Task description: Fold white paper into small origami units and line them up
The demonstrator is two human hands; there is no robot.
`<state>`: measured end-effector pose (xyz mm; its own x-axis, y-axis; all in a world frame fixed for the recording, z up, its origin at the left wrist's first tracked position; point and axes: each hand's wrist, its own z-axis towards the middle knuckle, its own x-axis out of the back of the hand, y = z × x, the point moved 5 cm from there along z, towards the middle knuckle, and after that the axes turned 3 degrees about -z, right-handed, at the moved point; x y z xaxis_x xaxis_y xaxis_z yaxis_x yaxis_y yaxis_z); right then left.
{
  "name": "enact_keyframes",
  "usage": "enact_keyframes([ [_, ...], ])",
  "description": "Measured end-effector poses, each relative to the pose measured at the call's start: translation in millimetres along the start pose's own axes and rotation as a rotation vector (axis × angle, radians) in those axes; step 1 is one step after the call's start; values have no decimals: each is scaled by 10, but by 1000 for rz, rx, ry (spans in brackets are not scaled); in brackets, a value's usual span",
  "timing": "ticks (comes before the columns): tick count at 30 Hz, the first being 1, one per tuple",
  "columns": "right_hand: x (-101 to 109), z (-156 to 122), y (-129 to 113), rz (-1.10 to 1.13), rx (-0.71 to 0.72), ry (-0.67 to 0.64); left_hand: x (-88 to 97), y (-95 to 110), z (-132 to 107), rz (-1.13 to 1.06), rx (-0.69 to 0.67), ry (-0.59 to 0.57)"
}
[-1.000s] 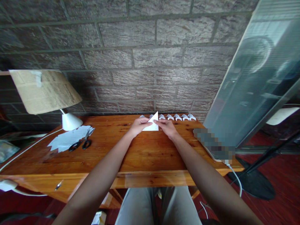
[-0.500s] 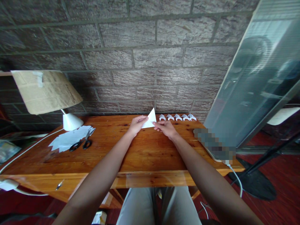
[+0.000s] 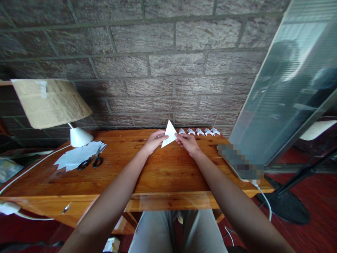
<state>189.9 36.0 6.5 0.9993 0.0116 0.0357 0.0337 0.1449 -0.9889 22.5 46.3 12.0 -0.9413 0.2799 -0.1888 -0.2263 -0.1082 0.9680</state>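
A white folded paper triangle [image 3: 170,134] stands tilted above the far middle of the wooden table [image 3: 158,172]. My left hand [image 3: 154,141] pinches its left side and my right hand [image 3: 187,143] pinches its right edge, fingers closed on the paper. Just behind my right hand, a row of several small folded white paper pieces [image 3: 200,132] lines the table's back edge by the brick wall.
Black-handled scissors [image 3: 91,162] lie on loose white paper sheets [image 3: 76,157] at the left, near a white lamp base [image 3: 79,136] with a paper shade [image 3: 50,102]. A blurred-out object [image 3: 240,163] with a white cable sits at the right. A glass panel leans at the right.
The paper triangle has been lifted and turned, its point now up and tilted left of where it was. Both hands stayed near the table's far middle.
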Motion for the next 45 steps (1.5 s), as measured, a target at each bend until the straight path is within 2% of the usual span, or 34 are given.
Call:
enact_keyframes([
  [3,-7,5,13,5,6,-3,-30,-5,-1,5,-6,-40],
  [8,12,28,40,-60,23,30,32,-45,18,19,34,37],
  [11,15,27,14,-29,53,37,39,-65,21,53,57,34],
  [17,-42,-29,-80,-59,162,-41,1,-25,24,136,-81,-11],
  [24,-99,-9,-38,-154,238,-127,-40,-42,29,128,-110,-66],
  [33,-81,3,-36,-253,296,-104,-51,-79,18,77,-30,-26],
  [40,-72,-24,-77,-273,299,-71,-39,-123,23,-89,69,2],
  [45,-59,-9,-73,-268,297,-54,-90,-83,-17,-124,66,-45],
])
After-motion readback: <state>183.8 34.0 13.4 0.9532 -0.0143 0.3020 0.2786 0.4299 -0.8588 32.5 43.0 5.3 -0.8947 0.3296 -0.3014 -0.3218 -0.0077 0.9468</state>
